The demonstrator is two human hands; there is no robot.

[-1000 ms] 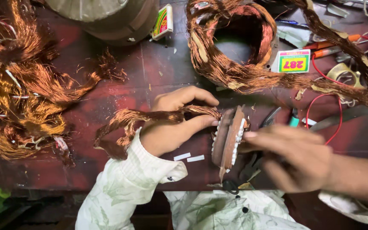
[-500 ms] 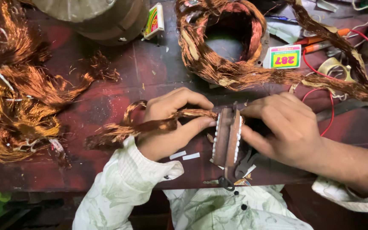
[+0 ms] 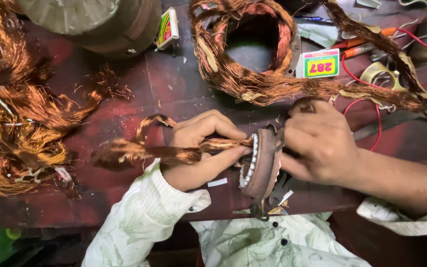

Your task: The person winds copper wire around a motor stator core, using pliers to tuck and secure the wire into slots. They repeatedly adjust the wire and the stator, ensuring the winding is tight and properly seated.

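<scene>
Comparing with a second ago, the rusty round metal stator core is now gripped by the right hand; the copper wire bundle stays clenched in the left hand, so it looks braced for pulling.

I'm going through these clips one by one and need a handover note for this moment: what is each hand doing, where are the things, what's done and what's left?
Left hand: fingers closed around a copper wire bundle, at the point where it leaves the stator ring.
Right hand: gripping the ring from its other side, holding it on edge at the workbench's near edge.
Done: much of the bundle already hangs out of the ring to the left. Loose copper heap lies far left, and a larger stripped coil behind.
Left: the bundle's end is not yet free of the ring.
</scene>
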